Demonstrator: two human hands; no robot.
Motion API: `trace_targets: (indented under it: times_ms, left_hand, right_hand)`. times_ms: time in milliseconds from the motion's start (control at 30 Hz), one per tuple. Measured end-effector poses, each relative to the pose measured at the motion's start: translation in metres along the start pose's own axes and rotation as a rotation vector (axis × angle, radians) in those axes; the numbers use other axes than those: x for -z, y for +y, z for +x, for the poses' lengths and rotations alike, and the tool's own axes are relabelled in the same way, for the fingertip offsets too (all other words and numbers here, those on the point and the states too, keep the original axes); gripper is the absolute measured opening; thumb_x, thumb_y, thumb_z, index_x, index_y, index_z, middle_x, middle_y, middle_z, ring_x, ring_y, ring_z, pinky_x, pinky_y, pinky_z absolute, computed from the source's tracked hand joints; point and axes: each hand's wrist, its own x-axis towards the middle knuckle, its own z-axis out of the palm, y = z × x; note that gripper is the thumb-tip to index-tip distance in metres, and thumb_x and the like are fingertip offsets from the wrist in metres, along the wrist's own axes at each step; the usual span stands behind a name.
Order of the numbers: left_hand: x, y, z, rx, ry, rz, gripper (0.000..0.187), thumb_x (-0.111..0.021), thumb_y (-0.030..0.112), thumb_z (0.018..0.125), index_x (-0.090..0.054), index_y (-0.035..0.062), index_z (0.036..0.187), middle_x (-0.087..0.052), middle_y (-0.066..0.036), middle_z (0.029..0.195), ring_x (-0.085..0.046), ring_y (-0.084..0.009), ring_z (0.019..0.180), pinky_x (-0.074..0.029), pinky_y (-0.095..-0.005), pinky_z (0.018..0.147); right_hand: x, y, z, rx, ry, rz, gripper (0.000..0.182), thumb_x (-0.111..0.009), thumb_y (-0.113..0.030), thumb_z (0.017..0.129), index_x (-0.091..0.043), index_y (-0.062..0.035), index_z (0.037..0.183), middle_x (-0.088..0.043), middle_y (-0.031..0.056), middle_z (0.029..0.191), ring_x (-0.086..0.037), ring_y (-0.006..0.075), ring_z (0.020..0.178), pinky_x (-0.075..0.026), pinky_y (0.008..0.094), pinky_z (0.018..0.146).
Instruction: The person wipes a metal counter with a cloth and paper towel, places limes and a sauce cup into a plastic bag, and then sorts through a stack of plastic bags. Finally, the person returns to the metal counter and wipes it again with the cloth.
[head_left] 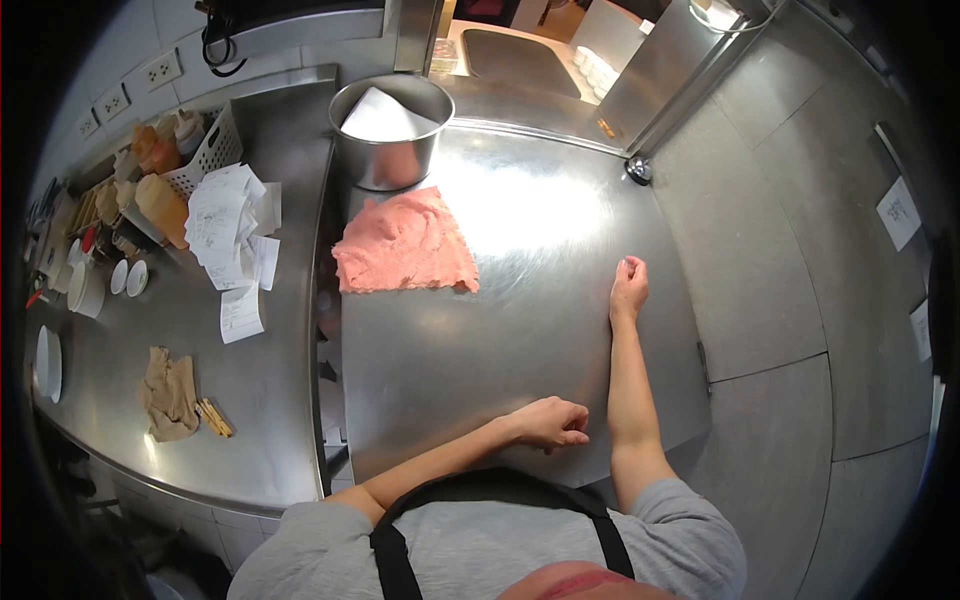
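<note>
My left hand (550, 423) is held low over the near side of the steel counter (480, 370), close to my body. Its fingers are curled in and nothing shows in them. Farther right, my right hand (629, 288) is over the counter's right part with its fingers pressed together; whatever they may hold is hidden. A crumpled pink cloth (408, 243) lies on the counter's left side, apart from both hands. Just behind the cloth stands a round metal pot (388, 155) with a white sheet-like piece (385, 115) inside it.
A second steel counter (270, 430) on the left bears paper slips (228, 225), squeeze bottles (162, 210), a white basket (215, 150) and a brown cloth (170, 393). A small service bell (638, 170) sits at the far right corner. A tiled wall (770, 250) bounds the right.
</note>
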Motion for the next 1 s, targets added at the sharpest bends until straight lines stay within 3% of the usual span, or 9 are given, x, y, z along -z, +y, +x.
trace_targets:
  times_ms: [200, 300, 433, 467, 567, 600, 700, 900, 1000]
  left_hand:
    - [-0.013, -0.016, 0.011, -0.222, 0.07, 0.053, 0.021, -0.043, 0.003, 0.071, -0.053, 0.0027, 0.089, -0.056, -0.01, 0.067, -0.057, -0.0201, 0.063, -0.043, -0.0319, 0.058]
    - [-0.006, -0.005, 0.007, -0.101, -0.121, 0.004, 0.019, -0.043, 0.002, 0.071, -0.054, 0.0032, 0.087, -0.054, -0.009, 0.067, -0.055, -0.0181, 0.065, -0.043, -0.0296, 0.06]
    - [-0.019, -0.005, 0.007, -0.196, -0.374, -0.333, 0.013, -0.046, 0.003, 0.075, -0.053, 0.0031, 0.085, -0.054, -0.003, 0.073, -0.054, -0.0111, 0.072, -0.043, -0.026, 0.062]
    - [-0.018, 0.004, 0.003, -0.2, -0.532, -0.406, 0.017, -0.05, 0.007, 0.082, -0.054, 0.0018, 0.097, -0.057, -0.002, 0.086, -0.054, -0.0104, 0.081, -0.044, -0.025, 0.07]
    - [-0.035, 0.009, 0.003, -0.421, -0.577, -0.548, 0.026, -0.058, 0.013, 0.085, -0.053, 0.0017, 0.108, -0.058, -0.004, 0.098, -0.053, -0.0104, 0.089, -0.044, -0.0264, 0.079]
    - [-0.031, 0.01, 0.002, -0.309, -0.635, -0.577, 0.035, -0.059, 0.016, 0.085, -0.051, 0.0021, 0.116, -0.056, -0.004, 0.108, -0.048, -0.0105, 0.1, -0.038, -0.027, 0.089]
    - [-0.032, 0.003, 0.007, -0.349, -0.602, -0.511, 0.039, -0.058, 0.016, 0.086, -0.047, 0.0, 0.12, -0.053, -0.007, 0.115, -0.046, -0.0133, 0.108, -0.037, -0.0269, 0.092]
    - [-0.036, -0.004, 0.014, -0.458, -0.527, -0.457, 0.037, -0.063, 0.019, 0.082, -0.05, 0.0049, 0.114, -0.05, -0.002, 0.112, -0.046, -0.0113, 0.102, -0.037, -0.0268, 0.09]
    - [-0.03, 0.013, 0.001, -0.286, -0.565, -0.578, 0.042, -0.065, 0.018, 0.081, -0.046, 0.0077, 0.117, -0.045, -0.002, 0.116, -0.042, -0.0101, 0.105, -0.035, -0.0269, 0.092]
  right_hand:
    - [0.012, -0.004, -0.012, 0.003, -0.073, 0.003, 0.015, -0.057, -0.019, 0.082, -0.059, -0.0051, 0.087, -0.06, 0.0052, 0.071, -0.056, 0.0149, 0.064, -0.046, 0.029, 0.061]
    - [0.008, -0.007, -0.011, 0.031, -0.059, 0.005, 0.014, -0.057, -0.018, 0.083, -0.059, -0.0047, 0.086, -0.061, 0.0055, 0.071, -0.056, 0.0153, 0.063, -0.046, 0.0288, 0.061]
    - [0.011, -0.008, -0.01, 0.022, -0.083, -0.006, 0.014, -0.056, -0.018, 0.083, -0.059, -0.0041, 0.083, -0.061, 0.0061, 0.07, -0.056, 0.0163, 0.063, -0.046, 0.0298, 0.061]
    - [0.012, -0.008, -0.012, 0.001, -0.098, -0.009, 0.015, -0.056, -0.018, 0.083, -0.059, -0.0039, 0.083, -0.061, 0.0063, 0.07, -0.057, 0.0166, 0.062, -0.046, 0.0302, 0.061]
    - [0.014, -0.012, -0.013, 0.025, -0.074, 0.028, 0.014, -0.056, -0.018, 0.083, -0.059, -0.0042, 0.081, -0.061, 0.0064, 0.07, -0.056, 0.0168, 0.062, -0.046, 0.0304, 0.06]
    - [0.014, -0.013, -0.014, 0.027, -0.065, 0.032, 0.014, -0.056, -0.018, 0.083, -0.06, -0.0049, 0.08, -0.061, 0.0067, 0.069, -0.056, 0.0164, 0.062, -0.046, 0.0302, 0.06]
    - [0.013, -0.013, -0.014, 0.038, -0.045, 0.02, 0.012, -0.057, -0.015, 0.082, -0.06, -0.0041, 0.079, -0.057, 0.0021, 0.063, -0.051, 0.011, 0.058, -0.043, 0.0265, 0.057]
    - [0.005, -0.004, -0.011, 0.095, -0.035, -0.107, 0.012, -0.058, -0.018, 0.079, -0.061, -0.0064, 0.08, -0.06, 0.0069, 0.066, -0.057, 0.0175, 0.06, -0.046, 0.0305, 0.059]
    - [0.003, -0.003, -0.01, 0.144, -0.054, -0.182, 0.012, -0.058, -0.02, 0.078, -0.061, -0.0076, 0.079, -0.061, 0.008, 0.068, -0.059, 0.0211, 0.062, -0.046, 0.0328, 0.061]
